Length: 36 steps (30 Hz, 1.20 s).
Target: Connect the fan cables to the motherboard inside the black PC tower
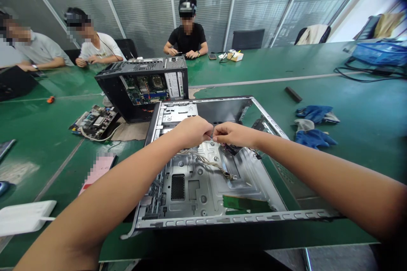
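An open metal computer case (216,192) lies on its side in front of me. Over its middle, my left hand (195,130) and my right hand (232,134) meet with their fingers closed. Both pinch at something thin and small between the fingertips, perhaps a wire, too small to make out. Below the hands, a twisted bundle of cables (213,163) runs across the case floor. Dark wires and connectors (234,149) show beneath my right hand. A green strip, like a circuit board (244,203), lies near the case's front edge.
A second, upright computer case (111,87) stands behind, beside a loose motherboard (98,120). Blue gloves (314,137) and a dark block (293,94) are on the right. A white adapter (27,216) and pink pad (97,173) lie left. Several people (187,36) sit across the green table.
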### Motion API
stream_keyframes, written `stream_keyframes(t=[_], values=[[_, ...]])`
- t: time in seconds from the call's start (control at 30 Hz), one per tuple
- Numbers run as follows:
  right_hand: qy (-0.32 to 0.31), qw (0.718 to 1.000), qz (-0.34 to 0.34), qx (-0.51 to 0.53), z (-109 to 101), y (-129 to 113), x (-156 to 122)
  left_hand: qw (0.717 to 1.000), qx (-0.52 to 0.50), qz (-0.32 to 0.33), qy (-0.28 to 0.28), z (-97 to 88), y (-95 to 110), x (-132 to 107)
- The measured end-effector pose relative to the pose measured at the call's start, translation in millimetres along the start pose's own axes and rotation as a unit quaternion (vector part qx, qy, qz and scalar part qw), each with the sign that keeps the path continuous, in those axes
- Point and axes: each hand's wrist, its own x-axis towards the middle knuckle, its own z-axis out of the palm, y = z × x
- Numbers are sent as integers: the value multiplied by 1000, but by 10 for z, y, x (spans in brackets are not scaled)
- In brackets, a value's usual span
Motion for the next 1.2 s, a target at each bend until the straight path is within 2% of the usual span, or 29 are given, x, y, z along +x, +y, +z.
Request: stream_keyframes(t=[0.47, 0.9, 1.2], values=[[32, 999, -3, -25, 15, -3, 10, 999, -7, -37, -20, -18, 28, -8], [24, 999, -7, -35, 23, -5, 8, 999, -40, -22, -27, -22, 8, -13], [5, 1000, -25, -10, 9, 21, 29, 998, -55, -14, 26, 5, -60, -24]])
